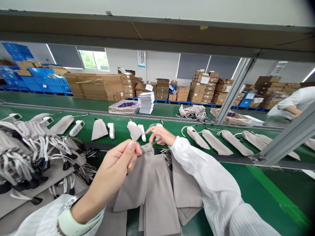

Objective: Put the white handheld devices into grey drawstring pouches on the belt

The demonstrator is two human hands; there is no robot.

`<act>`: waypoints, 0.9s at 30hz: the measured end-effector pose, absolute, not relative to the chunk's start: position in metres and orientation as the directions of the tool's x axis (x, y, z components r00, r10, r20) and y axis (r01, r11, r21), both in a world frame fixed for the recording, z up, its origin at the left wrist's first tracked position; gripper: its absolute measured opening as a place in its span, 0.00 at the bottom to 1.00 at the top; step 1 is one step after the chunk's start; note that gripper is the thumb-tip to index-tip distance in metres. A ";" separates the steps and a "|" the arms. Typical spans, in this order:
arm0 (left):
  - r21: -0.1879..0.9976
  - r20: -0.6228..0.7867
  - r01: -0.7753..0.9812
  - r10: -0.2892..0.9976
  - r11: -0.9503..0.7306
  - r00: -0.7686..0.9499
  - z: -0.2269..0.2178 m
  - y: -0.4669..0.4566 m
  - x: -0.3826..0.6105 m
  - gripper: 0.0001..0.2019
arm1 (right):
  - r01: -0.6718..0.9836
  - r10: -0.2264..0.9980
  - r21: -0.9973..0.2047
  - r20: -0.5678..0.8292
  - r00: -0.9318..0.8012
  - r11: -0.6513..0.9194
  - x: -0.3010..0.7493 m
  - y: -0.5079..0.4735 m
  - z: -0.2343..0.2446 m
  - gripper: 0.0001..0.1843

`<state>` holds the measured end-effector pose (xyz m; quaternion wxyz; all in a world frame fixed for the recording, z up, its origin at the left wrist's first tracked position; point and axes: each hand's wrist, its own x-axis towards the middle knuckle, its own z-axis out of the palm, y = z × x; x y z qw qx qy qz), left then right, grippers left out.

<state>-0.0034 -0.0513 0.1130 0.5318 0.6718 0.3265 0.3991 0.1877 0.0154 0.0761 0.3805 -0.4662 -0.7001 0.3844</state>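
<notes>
My left hand [120, 159] pinches the gathered top of a grey drawstring pouch [135, 186], which hangs down from my fingers. Close by on the right, my right hand [161, 135] has its thumb and fingers curled together at the pouch's drawstring; the grip is slightly blurred. Beneath and beside the held pouch lie more flat grey pouches [161, 196], partly overlapping. A big heap of grey pouches [24, 147] with white cords and black cord stoppers sits left of my left arm. Just beyond my hands, a small pouch [134, 130] rests beside a white device [142, 132] on the green belt.
Along the green conveyor belt [169, 126] lie more pouches [216, 141] and white handheld devices [77, 128]. Behind stand a stack of white booklets [147, 102] and a tray [124, 107]. A metal post [236, 88] rises at right. A co-worker's sleeve [292, 100] shows far right.
</notes>
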 end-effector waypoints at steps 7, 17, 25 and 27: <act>0.782 0.470 0.104 0.691 -0.615 0.549 0.107 -0.044 -0.007 0.13 | -0.005 0.860 -0.910 0.393 -0.326 0.414 0.151 0.004 0.085 0.17; 0.262 0.271 0.518 0.577 -0.814 0.770 0.031 -0.005 0.018 0.07 | 0.737 0.730 -0.277 0.147 0.667 -0.617 0.303 0.033 0.075 0.32; 0.047 0.264 0.568 0.559 -0.822 0.786 0.027 -0.013 0.018 0.02 | 0.982 0.957 -0.152 0.250 0.144 -0.108 0.227 0.068 0.050 0.20; -0.005 0.268 0.568 0.546 -0.823 0.794 0.024 -0.011 0.017 0.03 | 0.978 0.969 -0.187 0.206 0.136 -0.098 0.215 0.078 0.038 0.21</act>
